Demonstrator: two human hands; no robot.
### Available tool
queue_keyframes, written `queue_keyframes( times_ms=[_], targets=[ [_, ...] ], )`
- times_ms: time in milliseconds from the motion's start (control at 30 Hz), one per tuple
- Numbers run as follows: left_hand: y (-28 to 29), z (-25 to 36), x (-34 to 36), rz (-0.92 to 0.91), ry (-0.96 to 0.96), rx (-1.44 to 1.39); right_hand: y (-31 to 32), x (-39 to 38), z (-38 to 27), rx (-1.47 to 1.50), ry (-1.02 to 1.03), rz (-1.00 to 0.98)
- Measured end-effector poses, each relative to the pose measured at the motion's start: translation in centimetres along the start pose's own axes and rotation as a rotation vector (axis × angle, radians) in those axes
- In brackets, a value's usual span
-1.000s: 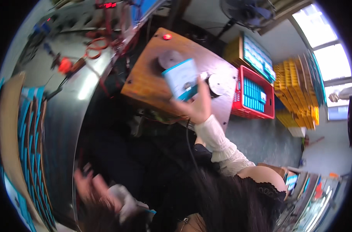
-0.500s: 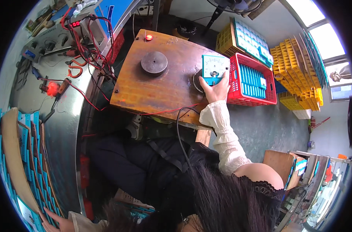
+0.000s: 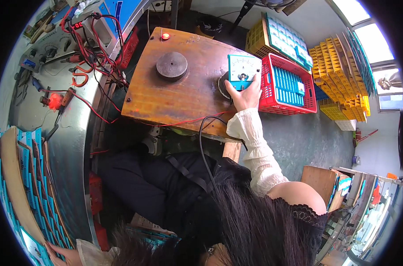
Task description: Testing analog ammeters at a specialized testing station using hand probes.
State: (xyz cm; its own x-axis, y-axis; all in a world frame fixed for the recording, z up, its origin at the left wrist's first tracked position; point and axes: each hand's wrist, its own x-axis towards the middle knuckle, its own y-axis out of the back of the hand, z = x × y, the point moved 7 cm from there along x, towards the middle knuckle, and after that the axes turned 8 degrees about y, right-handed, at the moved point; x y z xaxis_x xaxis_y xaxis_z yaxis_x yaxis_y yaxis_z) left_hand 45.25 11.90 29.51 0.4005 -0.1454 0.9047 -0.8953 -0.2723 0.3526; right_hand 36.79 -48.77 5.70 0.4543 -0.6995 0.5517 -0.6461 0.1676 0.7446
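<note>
My right hand (image 3: 245,96) is closed round the lower edge of a panel meter (image 3: 241,65) with a white dial and teal frame. The meter stands at the right end of a brown wooden box (image 3: 197,99), over a dark round disc (image 3: 222,84) that it partly covers. A second grey metal disc (image 3: 171,66) rests on the box further left. At the lower left, my left hand (image 3: 66,256) has its fingers at the edge of another teal-framed meter (image 3: 32,243), beside a layered stack of teal meters (image 3: 35,177). Its fingertips are partly hidden.
A red crate (image 3: 265,105) of teal meters stands right of the box. Behind it are yellow crates (image 3: 332,71). The metal bench (image 3: 70,146) at left carries a power supply (image 3: 55,48) with tangled red and black leads (image 3: 93,48). A black cable (image 3: 203,146) hangs before the box.
The whole view has shifted slightly. My left hand's fingers have drawn closer together at the meter's edge. My right hand keeps its hold on the meter at the same place on the box.
</note>
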Motion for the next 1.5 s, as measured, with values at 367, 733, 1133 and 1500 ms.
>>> queue_keyframes(
  times_ms=[367,733,1133,1500],
  targets=[
    [-1.6,-3.5,-1.6,0.112,0.139,-0.087,-0.9,0.1,1.1,0.069,-0.108,-0.178],
    [-1.3,-3.6,-2.6,0.103,0.174,-0.046,-0.6,0.0,1.1,0.096,-0.124,-0.171],
    [3.1,4.0,-7.0,-0.123,0.333,-0.336,-7.1,2.7,-11.4,0.389,0.13,-0.287],
    [3.7,3.3,-17.4,-0.613,0.948,-0.74,-11.1,4.2,-15.0,0.684,0.363,-0.151]
  ],
)
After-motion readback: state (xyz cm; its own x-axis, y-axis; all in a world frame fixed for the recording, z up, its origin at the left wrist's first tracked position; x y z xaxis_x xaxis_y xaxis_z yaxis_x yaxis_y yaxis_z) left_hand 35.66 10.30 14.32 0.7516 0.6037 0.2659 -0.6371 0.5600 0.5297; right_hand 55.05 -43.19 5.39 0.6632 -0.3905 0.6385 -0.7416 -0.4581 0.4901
